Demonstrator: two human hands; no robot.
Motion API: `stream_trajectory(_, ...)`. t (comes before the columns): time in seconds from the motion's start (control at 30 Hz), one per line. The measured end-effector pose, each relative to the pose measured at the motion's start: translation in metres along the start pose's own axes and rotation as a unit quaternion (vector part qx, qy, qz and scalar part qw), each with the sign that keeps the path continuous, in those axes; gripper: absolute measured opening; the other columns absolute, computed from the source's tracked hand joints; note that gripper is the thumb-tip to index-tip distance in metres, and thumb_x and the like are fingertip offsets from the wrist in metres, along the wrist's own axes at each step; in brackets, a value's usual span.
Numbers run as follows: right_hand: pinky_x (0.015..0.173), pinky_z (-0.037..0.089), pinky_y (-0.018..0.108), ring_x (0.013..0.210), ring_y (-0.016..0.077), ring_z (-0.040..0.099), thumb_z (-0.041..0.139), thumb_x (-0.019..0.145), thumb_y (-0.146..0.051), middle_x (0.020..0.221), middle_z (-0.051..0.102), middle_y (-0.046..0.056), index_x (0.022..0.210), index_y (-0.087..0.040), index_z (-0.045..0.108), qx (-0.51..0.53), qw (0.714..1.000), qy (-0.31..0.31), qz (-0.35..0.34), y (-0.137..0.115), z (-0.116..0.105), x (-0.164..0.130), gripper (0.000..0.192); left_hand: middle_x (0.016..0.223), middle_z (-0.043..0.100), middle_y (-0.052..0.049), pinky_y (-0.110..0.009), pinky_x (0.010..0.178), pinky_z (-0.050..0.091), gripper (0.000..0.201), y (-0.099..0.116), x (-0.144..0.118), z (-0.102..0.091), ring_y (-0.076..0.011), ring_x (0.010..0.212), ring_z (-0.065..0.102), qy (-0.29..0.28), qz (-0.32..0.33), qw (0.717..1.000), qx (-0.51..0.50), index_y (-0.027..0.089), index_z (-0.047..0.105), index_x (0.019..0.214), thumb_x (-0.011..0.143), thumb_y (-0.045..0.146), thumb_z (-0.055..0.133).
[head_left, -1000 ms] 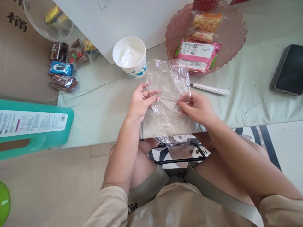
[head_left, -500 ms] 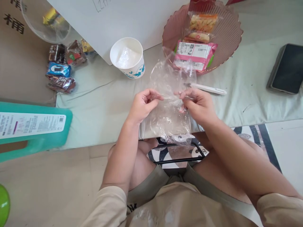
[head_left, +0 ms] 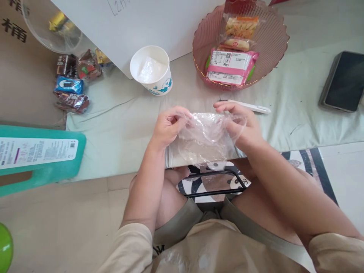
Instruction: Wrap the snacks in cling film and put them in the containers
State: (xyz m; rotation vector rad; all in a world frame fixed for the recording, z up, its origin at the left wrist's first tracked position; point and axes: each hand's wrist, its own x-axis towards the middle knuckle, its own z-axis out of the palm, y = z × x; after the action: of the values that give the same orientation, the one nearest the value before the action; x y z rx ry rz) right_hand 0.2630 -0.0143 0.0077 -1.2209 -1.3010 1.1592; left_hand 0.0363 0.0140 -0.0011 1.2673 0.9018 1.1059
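Left hand (head_left: 167,127): pinches the left edge of the clear plastic bag (head_left: 206,138), fingers curled closed on the film.
Right hand (head_left: 241,127): grips the right edge of the same bag, film draped over the fingers.
Bag location: held between both hands at the near edge of the table (head_left: 119,125), lower part resting on the cloth and drooping toward the lap.
Bag handling: judged very light, limp, thin; likely slippery and clingy, easily torn if pulled hard. Best taken at opposite edges with fingertip pinches, as here.
Bag material: transparent film, crinkled, glossy, no fixed shape.
Table cover: pale green cloth, soft, creased.
Paper cup (head_left: 150,70): white, round, blue print, upright beyond the left hand; crumpled clear film inside.
Pink bowl (head_left: 273,49): ribbed, translucent, scalloped rim; holds sealed snack packets (head_left: 231,66).
White pen (head_left: 250,107): slim, rigid, lying just beyond the right hand.
Phone (head_left: 344,81): dark, flat, well apart on the right.
Wrapped sweets (head_left: 71,85): small glossy packets, far left.
Green stool (head_left: 42,155): hard plastic, labelled, beside the table.
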Motion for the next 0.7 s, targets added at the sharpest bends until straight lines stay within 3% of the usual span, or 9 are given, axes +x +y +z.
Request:
stream_trajectory(0.07, 0.079, 0.056, 0.038, 0.113, 0.0264, 0.068, 0.072, 0.076, -0.029, 0.117, 0.074, 0.006, 0.077, -0.024, 0.071, 0.002, 1.0, 0.018, -0.007, 0.001, -0.001, 0.001, 0.005, 0.082, 0.078, -0.001, -0.026, 0.068, 0.058, 0.025, -0.001, 0.0, -0.004, -0.0132, 0.072, 0.073, 0.004, 0.014, 1.0, 0.008, 0.024, 0.08, 0.08, 0.079, 0.048, 0.087)
stream_trajectory(0.23, 0.084, 0.055, 0.041, 0.116, 0.0279, 0.066, 0.07, 0.076, -0.025, 0.119, 0.071, 0.006, 0.068, -0.024, 0.063, 0.034, 0.997, 0.062, 0.011, 0.008, -0.005, 0.004, 0.011, 0.087, 0.08, -0.005, -0.031, 0.081, 0.059, 0.024, 0.004, -0.001, -0.01, -0.0197, 0.09, 0.076, -0.012, 0.009, 1.0, 0.019, 0.023, 0.08, 0.068, 0.075, 0.043, 0.09)
stream_trajectory(0.33, 0.079, 0.057, 0.041, 0.106, 0.0255, 0.068, 0.067, 0.084, -0.034, 0.122, 0.07, 0.006, 0.088, -0.027, 0.067, 0.074, 0.995, 0.064, 0.028, 0.013, -0.007, 0.004, 0.008, 0.093, 0.081, -0.005, -0.033, 0.08, 0.058, 0.016, 0.008, 0.0, -0.009, -0.0196, 0.089, 0.075, -0.008, -0.003, 0.999, 0.033, 0.023, 0.08, 0.067, 0.075, 0.034, 0.089)
stream_trajectory(0.43, 0.07, 0.057, 0.039, 0.086, 0.021, 0.069, 0.062, 0.092, -0.051, 0.126, 0.069, 0.007, 0.121, -0.032, 0.06, 0.102, 0.992, 0.017, 0.065, 0.016, -0.008, 0.002, 0.034, 0.096, 0.081, -0.005, -0.034, 0.08, 0.058, 0.007, 0.01, 0.001, -0.009, -0.0199, 0.091, 0.075, -0.008, 0.01, 0.997, 0.081, 0.024, 0.081, 0.068, 0.075, 0.022, 0.083)
stream_trajectory(0.5, 0.066, 0.055, 0.037, 0.079, 0.0196, 0.067, 0.071, 0.086, -0.053, 0.117, 0.07, 0.006, 0.133, -0.034, 0.049, 0.072, 0.993, -0.029, 0.084, 0.016, -0.008, 0.0, 0.054, 0.098, 0.08, -0.004, -0.033, 0.081, 0.057, 0.012, 0.009, 0.001, -0.01, -0.0194, 0.093, 0.075, -0.013, 0.033, 0.992, 0.118, 0.025, 0.082, 0.071, 0.075, 0.015, 0.078)
stream_trajectory(0.57, 0.064, 0.053, 0.036, 0.073, 0.019, 0.064, 0.08, 0.079, -0.046, 0.098, 0.069, 0.002, 0.134, -0.033, 0.046, 0.03, 0.992, -0.068, 0.099, 0.014, -0.007, -0.001, 0.066, 0.101, 0.079, -0.004, -0.034, 0.084, 0.057, 0.016, 0.008, 0.0, -0.012, -0.0197, 0.098, 0.074, -0.022, 0.05, 0.988, 0.143, 0.025, 0.082, 0.072, 0.075, 0.011, 0.074)
stream_trajectory(0.63, 0.065, 0.051, 0.035, 0.068, 0.0183, 0.061, 0.08, 0.078, -0.039, 0.083, 0.064, -0.001, 0.129, -0.031, 0.049, 0.007, 0.992, -0.077, 0.102, 0.01, -0.005, -0.001, 0.061, 0.108, 0.078, -0.004, -0.035, 0.088, 0.058, 0.013, 0.006, 0.0, -0.015, -0.0213, 0.106, 0.073, -0.012, 0.053, 0.99, 0.131, 0.025, 0.08, 0.079, 0.075, 0.014, 0.075)
stream_trajectory(0.7, 0.069, 0.052, 0.036, 0.069, 0.0181, 0.061, 0.075, 0.079, -0.034, 0.08, 0.06, -0.002, 0.123, -0.03, 0.051, 0.011, 0.994, -0.061, 0.091, 0.005, -0.004, -0.001, 0.051, 0.115, 0.076, -0.004, -0.037, 0.089, 0.06, 0.022, 0.003, 0.001, -0.017, -0.0235, 0.109, 0.073, -0.006, 0.019, 0.997, 0.07, 0.028, 0.077, 0.099, 0.078, 0.024, 0.079)
